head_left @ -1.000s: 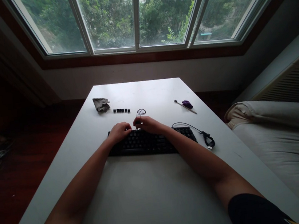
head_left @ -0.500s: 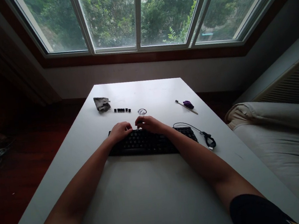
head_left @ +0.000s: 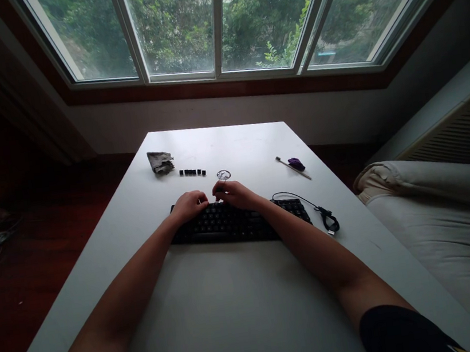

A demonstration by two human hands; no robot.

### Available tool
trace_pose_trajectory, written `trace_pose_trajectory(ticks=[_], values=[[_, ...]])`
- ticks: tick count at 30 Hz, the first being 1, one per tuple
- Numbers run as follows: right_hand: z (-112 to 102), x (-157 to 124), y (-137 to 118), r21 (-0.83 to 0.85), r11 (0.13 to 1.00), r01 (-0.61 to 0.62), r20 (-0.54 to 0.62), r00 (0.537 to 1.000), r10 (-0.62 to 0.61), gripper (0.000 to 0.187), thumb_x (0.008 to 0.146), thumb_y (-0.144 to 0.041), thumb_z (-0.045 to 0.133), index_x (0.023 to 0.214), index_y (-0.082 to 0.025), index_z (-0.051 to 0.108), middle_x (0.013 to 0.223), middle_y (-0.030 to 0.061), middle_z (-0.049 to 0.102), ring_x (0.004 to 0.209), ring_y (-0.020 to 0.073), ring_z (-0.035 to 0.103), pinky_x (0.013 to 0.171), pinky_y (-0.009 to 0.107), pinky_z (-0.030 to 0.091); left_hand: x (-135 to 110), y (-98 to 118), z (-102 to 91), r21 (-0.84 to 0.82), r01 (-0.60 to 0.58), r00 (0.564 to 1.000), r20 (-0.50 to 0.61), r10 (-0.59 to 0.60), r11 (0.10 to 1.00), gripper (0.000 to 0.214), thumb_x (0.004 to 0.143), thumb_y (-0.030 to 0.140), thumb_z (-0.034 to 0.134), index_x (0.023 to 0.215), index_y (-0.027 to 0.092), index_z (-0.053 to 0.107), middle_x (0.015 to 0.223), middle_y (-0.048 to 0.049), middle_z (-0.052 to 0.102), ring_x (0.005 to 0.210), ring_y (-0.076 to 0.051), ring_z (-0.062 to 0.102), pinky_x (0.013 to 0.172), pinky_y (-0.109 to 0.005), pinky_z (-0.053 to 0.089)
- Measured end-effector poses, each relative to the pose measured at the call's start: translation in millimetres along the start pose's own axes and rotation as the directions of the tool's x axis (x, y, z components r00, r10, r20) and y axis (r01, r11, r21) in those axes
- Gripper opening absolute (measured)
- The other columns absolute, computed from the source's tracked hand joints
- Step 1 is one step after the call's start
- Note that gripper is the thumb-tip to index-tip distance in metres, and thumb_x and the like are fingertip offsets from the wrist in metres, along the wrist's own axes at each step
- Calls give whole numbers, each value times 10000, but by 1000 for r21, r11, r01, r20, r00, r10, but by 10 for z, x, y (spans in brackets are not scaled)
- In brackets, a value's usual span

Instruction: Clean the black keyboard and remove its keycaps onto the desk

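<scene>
A black keyboard (head_left: 233, 225) lies across the middle of the white table (head_left: 219, 316). My left hand (head_left: 189, 204) rests curled on the keyboard's far left edge, fingers closed on its rim. My right hand (head_left: 235, 193) is pinched around a thin wire keycap puller (head_left: 222, 176), whose ring sticks out beyond my fingers over the top row of keys. A short row of loose black keycaps (head_left: 192, 173) lies on the table just beyond the hands.
A crumpled grey cloth (head_left: 159, 162) lies at the far left. A purple-headed brush (head_left: 294, 165) lies at the far right. The keyboard's black cable (head_left: 325, 219) coils at its right end. A pale cushioned seat (head_left: 450, 228) stands right of the table.
Both hands stay on the keyboard's far edge; the view has shifted slightly. The puller's ring sits a little higher than a second ago.
</scene>
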State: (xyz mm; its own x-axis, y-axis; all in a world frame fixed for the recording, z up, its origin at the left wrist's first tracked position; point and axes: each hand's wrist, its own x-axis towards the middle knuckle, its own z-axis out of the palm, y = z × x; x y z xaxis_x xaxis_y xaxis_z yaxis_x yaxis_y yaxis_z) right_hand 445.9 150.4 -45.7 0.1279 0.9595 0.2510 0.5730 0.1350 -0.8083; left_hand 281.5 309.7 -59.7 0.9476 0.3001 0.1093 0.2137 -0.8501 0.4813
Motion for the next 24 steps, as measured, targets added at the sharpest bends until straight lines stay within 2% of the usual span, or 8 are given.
trace_pose_trajectory(ticks=[4,10,15,19,24], values=[[-21,1,-10,-32,998,47,9,999,-47,159,859,-207,576,989,-173,662,866,30,706,771,138,635,730,260,490,-3,-4,7,1,3,1000,-3,-3,1000,192,836,349,586,867,232,735,900,-25,711,795,-183,618,722,-285,452],[117,-24,-31,-112,993,-42,-183,983,21,136,881,-247,569,967,-193,659,763,6,686,683,134,621,703,255,464,-5,8,-6,-8,-1,1000,3,1,1000,198,836,356,582,868,230,732,901,-26,709,785,-179,614,715,-282,453],[186,-42,-47,-175,980,-98,-274,961,48,128,882,-239,558,967,-211,650,753,2,679,689,145,612,699,257,445,-3,5,-9,-6,-1,1000,2,1,1000,207,836,364,581,874,227,731,899,-31,707,789,-181,613,713,-279,456],[199,-44,-57,-222,965,-138,-303,951,66,141,854,-223,560,970,-219,640,755,1,661,681,154,584,692,264,434,-4,3,-8,-10,-2,1000,4,2,1000,200,839,363,584,869,229,730,897,-27,708,780,-179,612,708,-279,455],[234,-49,-136,-339,937,-85,-296,955,-21,139,821,-188,545,936,-221,615,818,10,647,685,158,546,696,271,410,-9,13,-8,-7,4,1000,3,-4,1000,202,837,363,584,869,226,729,888,-27,707,770,-178,608,692,-276,451]])
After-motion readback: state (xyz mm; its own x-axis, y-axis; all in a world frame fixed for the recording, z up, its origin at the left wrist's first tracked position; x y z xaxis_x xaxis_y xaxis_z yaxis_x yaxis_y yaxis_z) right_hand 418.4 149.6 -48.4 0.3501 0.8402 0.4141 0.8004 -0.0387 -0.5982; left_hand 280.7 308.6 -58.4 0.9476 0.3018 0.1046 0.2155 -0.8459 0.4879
